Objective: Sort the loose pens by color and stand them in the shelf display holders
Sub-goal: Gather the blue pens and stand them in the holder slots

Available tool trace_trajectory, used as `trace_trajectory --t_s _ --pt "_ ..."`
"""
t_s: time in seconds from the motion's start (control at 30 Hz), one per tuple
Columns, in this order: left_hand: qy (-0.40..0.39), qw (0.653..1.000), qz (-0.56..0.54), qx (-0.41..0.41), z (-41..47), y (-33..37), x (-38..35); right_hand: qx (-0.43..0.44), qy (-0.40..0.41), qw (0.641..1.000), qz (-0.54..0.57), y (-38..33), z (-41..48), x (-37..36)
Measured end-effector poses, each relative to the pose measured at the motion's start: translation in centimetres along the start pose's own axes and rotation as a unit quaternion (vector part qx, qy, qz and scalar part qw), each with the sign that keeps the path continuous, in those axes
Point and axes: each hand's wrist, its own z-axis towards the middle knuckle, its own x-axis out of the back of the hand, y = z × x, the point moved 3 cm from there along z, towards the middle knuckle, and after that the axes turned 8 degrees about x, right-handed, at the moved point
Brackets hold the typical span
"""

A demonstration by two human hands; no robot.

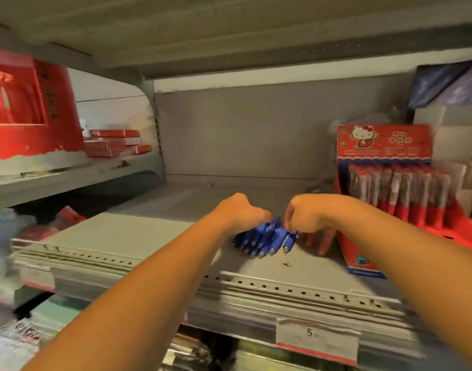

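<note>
1. Your arms [138,285] cross the grey shelf [149,236] beside a red pen box [384,141].
2. Your left hand [243,212] curls fingers round blue pens [264,238] lying there.
3. Your right hand [307,218] touches them; its hold is too blurry.

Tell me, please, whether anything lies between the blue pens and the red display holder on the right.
Only the right hand itself: its fingers reach down to the shelf between the blue pens and the red display holder. No other object shows in that gap.
</note>
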Motion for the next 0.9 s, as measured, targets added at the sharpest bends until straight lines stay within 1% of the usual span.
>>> trace_trajectory --t_s 0.07,0.17,0.27,0.33,0.47,0.57,0.67,0.7,0.77,0.83,0.9 --pt "-0.063 0.996 0.07 0.003 1.3 0.6 -0.9 -0.025 -0.012 1.0 -0.012 0.1 0.5 -0.3" --pt "-0.126 0.979 0.163 0.001 2.1 1.6 -1.8 -0.062 -0.026 0.998 -0.018 0.2 0.9 -0.7" --pt "-0.236 0.951 0.201 -0.011 1.3 2.7 -1.9 -0.099 -0.018 0.995 -0.005 0.4 0.9 -1.1" --pt "-0.269 0.935 0.228 -0.024 1.1 3.0 -1.7 -0.116 -0.003 0.993 0.011 0.4 0.9 -1.4" --pt "-0.27 0.927 0.253 -0.061 1.6 3.0 -2.3 -0.141 0.032 0.988 0.049 0.1 0.9 -2.0" --pt "-0.243 0.929 0.266 -0.081 1.8 3.1 -3.0 -0.16 0.059 0.982 0.082 -0.2 0.5 -2.2" --pt "-0.281 0.928 0.234 -0.069 2.2 3.1 -3.5 -0.15 0.118 0.979 0.071 -0.2 -0.3 -2.0" --pt "-0.268 0.929 0.245 -0.071 2.2 3.2 -3.4 -0.139 0.139 0.979 0.051 -0.1 -0.7 -1.9" --pt "-0.216 0.928 0.288 -0.096 2.3 3.4 -3.3 -0.116 0.175 0.977 0.037 0.0 -1.3 -1.7" --pt "-0.18 0.915 0.341 -0.121 2.3 3.6 -3.2 -0.087 0.204 0.972 0.074 0.3 -1.7 -1.6" --pt "-0.159 0.909 0.36 -0.135 2.1 3.5 -3.2 -0.059 0.23 0.964 0.118 0.3 -2.0 -1.7"
